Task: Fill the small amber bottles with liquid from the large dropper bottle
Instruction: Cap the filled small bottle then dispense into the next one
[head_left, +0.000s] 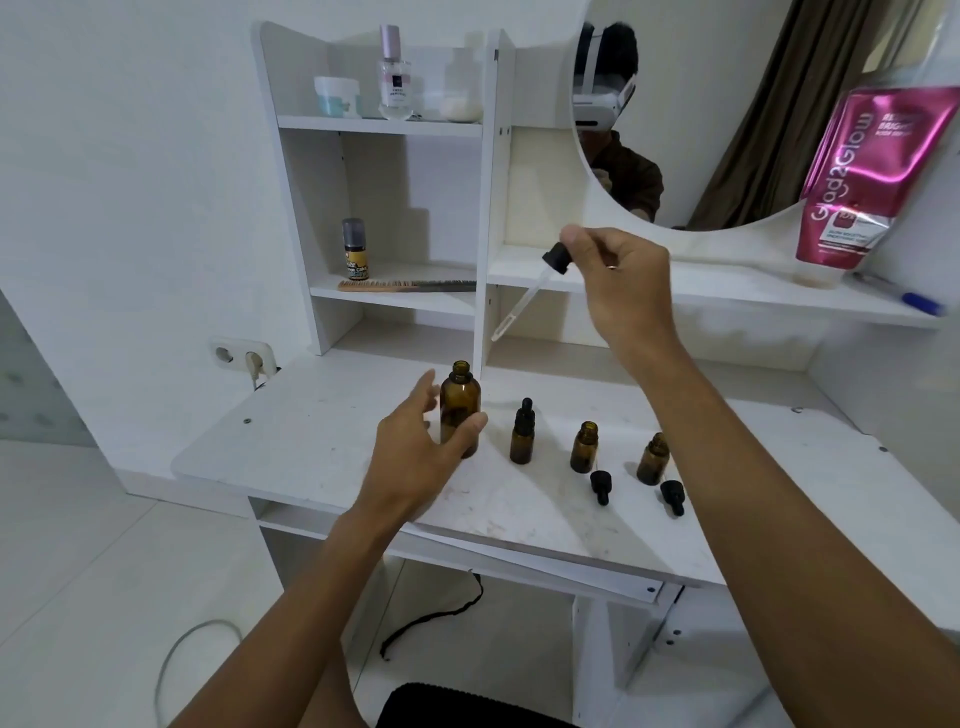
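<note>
The large amber bottle (460, 410) stands uncapped on the white desk (322, 447). My left hand (415, 457) curves around it with fingers apart, the thumb at its front; I cannot see a firm grip. My right hand (618, 280) is raised above the desk and pinches the black bulb of the glass dropper (530, 296), whose tip points down-left, above the large bottle. To the right stand three small amber bottles: one capped (522, 439) and two uncapped (584, 448) (653, 460). Two black dropper caps (601, 486) (672, 497) lie in front of them.
A white shelf unit (488, 208) rises behind the desk, holding a comb (405, 285), a small spray can (356, 249), a perfume bottle (395, 78) and a jar (337, 96). A round mirror (727, 130) and pink pouch (867, 176) are at the right. A wall socket (244, 356) sits left.
</note>
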